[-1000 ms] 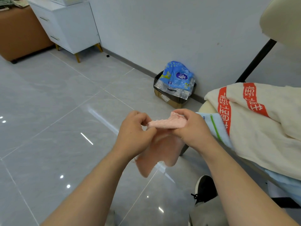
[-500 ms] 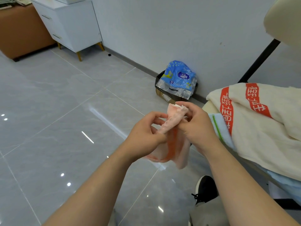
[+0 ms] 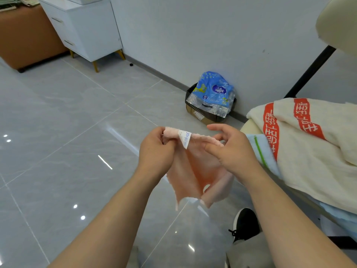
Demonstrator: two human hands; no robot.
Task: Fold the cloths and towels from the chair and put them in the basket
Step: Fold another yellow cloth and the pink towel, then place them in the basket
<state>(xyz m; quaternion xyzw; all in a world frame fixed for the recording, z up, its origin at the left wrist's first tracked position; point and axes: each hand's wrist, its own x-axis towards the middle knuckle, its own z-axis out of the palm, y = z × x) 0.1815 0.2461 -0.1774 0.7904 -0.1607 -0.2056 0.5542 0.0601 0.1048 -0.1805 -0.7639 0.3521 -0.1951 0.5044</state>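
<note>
A small pink cloth (image 3: 195, 175) with a white label hangs in the air in front of me. My left hand (image 3: 156, 151) pinches its top edge at the left corner. My right hand (image 3: 231, 149) holds the same edge further right, thumb and lower fingers on it, index finger raised. On the chair (image 3: 249, 126) at the right lie a cream towel (image 3: 313, 151) with red printed bands and a light blue towel (image 3: 260, 149) with a green stripe under it. No basket is in view.
A black box with a blue plastic pack (image 3: 212, 95) stands against the wall. A white cabinet (image 3: 85, 28) and a brown bench (image 3: 29, 35) are at the far left. Glossy grey floor tiles lie below. My black shoe (image 3: 244, 223) is near the chair.
The pink cloth was bunched between my hands; now its top edge is stretched out sideways and the label shows. My hands have moved apart.
</note>
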